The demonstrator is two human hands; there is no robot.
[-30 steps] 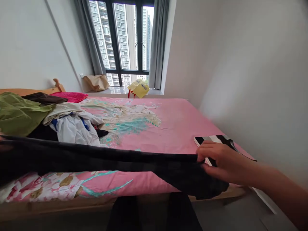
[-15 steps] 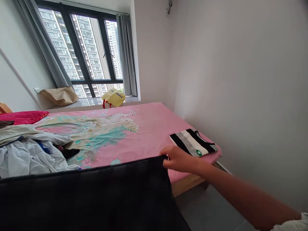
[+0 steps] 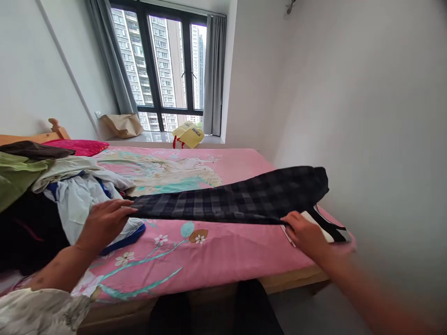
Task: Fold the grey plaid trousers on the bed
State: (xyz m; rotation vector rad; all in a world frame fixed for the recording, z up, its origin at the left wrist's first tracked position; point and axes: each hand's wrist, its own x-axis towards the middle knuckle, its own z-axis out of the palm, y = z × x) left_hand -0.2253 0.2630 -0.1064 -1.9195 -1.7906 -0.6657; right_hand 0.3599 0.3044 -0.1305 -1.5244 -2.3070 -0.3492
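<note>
Dark plaid fabric garment (image 3: 237, 197) lies stretched across the pink floral bed (image 3: 216, 246), its R end over a folded black-and-white striped shirt (image 3: 330, 228). L hand (image 3: 104, 221) & R hand (image 3: 303, 230) each pinch an end. Prob. light, limp, non-slippery; best gripped at the ends/corners.

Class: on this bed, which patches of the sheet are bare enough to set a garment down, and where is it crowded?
Bare: pink floral sheet in front of the dark plaid trousers, and beyond them toward the window. Crowded: heap of loose clothes by the left hand; striped folded garment beside the right hand.
</note>
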